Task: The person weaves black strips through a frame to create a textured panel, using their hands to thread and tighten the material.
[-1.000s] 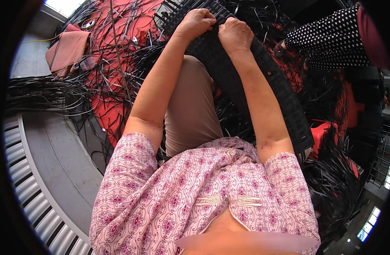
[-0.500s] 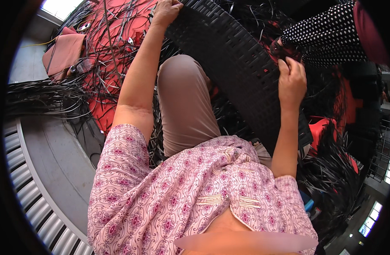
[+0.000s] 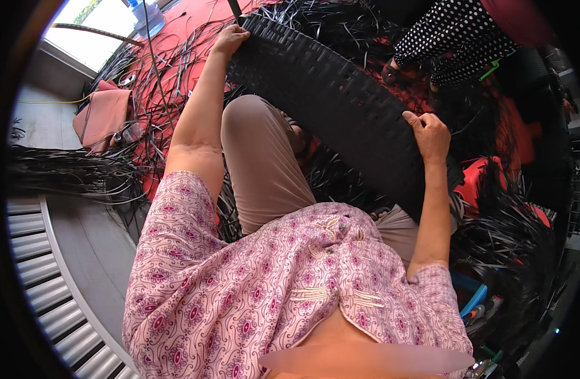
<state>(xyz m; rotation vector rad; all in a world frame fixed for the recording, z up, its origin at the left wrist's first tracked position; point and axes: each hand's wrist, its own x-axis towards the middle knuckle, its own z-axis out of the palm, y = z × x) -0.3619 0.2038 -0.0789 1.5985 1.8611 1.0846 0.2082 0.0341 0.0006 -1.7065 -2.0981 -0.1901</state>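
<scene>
Head cam: L grip (image 3: 231,39) & R grip (image 3: 430,134) hold blk woven panel (image 3: 340,104) by edge; R forearm (image 3: 434,211) hides part; strips (image 3: 501,237) crowd R side.

No lettering, numbers, labels or signs legible anywhere in view.
</scene>
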